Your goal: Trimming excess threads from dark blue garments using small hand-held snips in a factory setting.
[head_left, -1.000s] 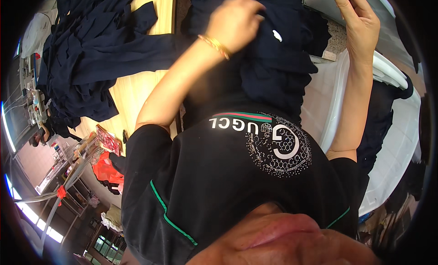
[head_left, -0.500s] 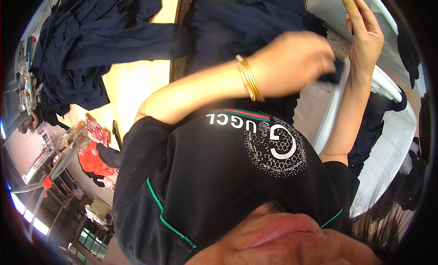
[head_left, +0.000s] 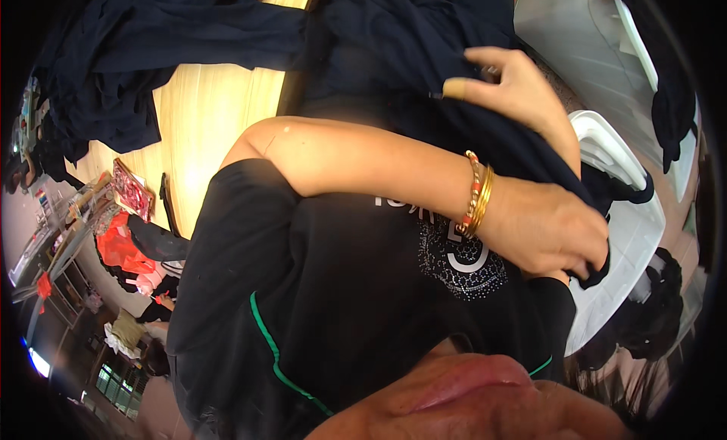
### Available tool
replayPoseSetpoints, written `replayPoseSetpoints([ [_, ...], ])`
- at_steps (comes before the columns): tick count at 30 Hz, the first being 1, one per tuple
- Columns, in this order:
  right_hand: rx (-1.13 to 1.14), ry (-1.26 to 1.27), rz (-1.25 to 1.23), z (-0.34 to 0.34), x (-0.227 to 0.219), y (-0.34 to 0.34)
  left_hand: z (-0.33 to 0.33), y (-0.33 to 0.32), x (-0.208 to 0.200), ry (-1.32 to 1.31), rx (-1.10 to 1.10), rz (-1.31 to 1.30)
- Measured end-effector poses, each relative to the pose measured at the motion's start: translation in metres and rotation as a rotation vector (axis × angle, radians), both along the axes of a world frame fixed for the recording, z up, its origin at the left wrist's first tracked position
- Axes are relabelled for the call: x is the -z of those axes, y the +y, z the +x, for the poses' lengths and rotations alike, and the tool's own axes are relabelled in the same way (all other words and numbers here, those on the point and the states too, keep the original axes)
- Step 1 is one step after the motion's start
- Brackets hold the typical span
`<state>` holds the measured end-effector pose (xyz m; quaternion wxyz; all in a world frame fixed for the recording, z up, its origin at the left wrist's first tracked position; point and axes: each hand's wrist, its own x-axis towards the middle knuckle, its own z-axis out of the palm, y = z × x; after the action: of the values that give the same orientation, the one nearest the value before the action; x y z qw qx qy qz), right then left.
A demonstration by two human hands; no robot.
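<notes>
Reaching across my chest, my left hand (head_left: 547,226) is closed on the edge of a dark navy cloth garment (head_left: 394,54). Gold bangles circle that wrist. The garment drapes over my right forearm and spreads away from me toward the far side. Above it, my right hand (head_left: 522,95) is curled, with a tan wrap on the thumb. A small dark tip shows beside that thumb, but what the hand holds is too small and blurred to name. Some of its fingers are hidden.
More navy garments (head_left: 113,69) are heaped on the pale wooden table (head_left: 197,114) at left. A red patterned packet (head_left: 132,190) lies at its near edge. To my right stand a white plastic chair (head_left: 617,251) with dark cloth over it and a large pale bin (head_left: 575,31).
My left hand has moved right and nearer to me, pulling the navy cloth over my right forearm. My right hand has dropped from its raised position and swung left over the garment.
</notes>
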<state>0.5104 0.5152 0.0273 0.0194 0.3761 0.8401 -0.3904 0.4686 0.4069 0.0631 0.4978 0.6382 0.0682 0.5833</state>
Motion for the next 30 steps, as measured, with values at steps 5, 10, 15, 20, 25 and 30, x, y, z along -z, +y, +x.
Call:
replayPoseSetpoints([
  [5, 0.125, 0.438, -0.336, 0.011, 0.003, 0.021, -0.014, -0.014, 0.012, 0.148, 0.101, 0.081],
  [10, 0.529, 1.299, -0.681, 0.092, -0.013, 0.048, -0.072, -0.02, 0.025, 0.457, 0.142, -0.014],
  [15, 0.64, 1.42, -0.939, 0.095, -0.014, 0.053, -0.127, -0.013, 0.074, 0.454, -0.334, -0.518],
  [20, 0.565, 1.418, -0.994, 0.11, -0.001, 0.062, -0.18, 0.01, 0.101, 0.744, -0.955, -0.59],
  [25, 0.479, 1.467, -1.029, 0.104, -0.002, 0.057, -0.18, 0.037, 0.14, 0.753, -0.845, -0.786],
  [30, -0.052, 1.268, -0.798, 0.09, -0.007, 0.056, -0.16, 0.072, 0.113, 0.122, -0.554, -1.656],
])
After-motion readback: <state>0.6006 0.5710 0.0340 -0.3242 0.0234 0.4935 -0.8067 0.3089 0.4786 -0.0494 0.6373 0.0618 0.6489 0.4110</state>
